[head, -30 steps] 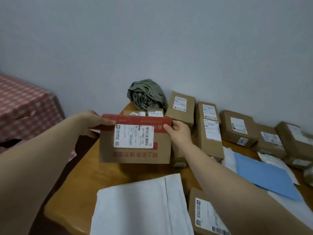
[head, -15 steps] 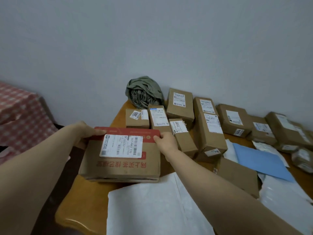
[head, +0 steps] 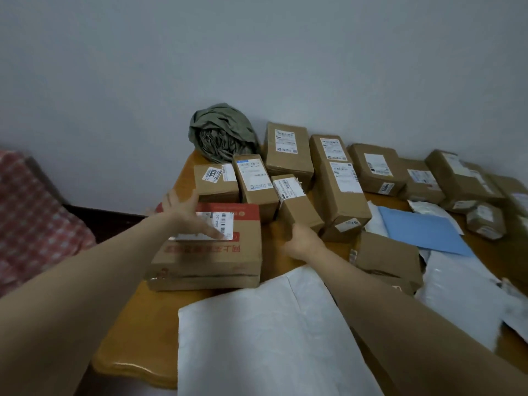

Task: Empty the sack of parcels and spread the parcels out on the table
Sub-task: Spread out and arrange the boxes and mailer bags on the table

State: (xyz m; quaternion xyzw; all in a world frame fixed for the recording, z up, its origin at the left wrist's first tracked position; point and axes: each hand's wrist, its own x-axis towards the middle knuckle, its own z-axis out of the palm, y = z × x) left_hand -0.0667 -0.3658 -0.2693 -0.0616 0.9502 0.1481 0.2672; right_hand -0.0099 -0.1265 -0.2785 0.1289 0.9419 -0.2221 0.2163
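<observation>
Pressing the red box (head: pixel 211 247) flat just beside the counter (head: pixel 137 338) edge.
Resting left hand (head: pixel 183 210) open on its top, touching the narrow box (head: pixel 297 207) with right hand (head: pixel 301 240), grip impossible to tell; leaving the sack (head: pixel 221 132) crumpled at the far corner. Risking a leftward nudge sending the red box overboard.

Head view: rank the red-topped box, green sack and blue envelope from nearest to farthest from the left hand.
1. Red-topped box: directly under the left hand.
2. Green sack: farther back.
3. Blue envelope: far right.
</observation>
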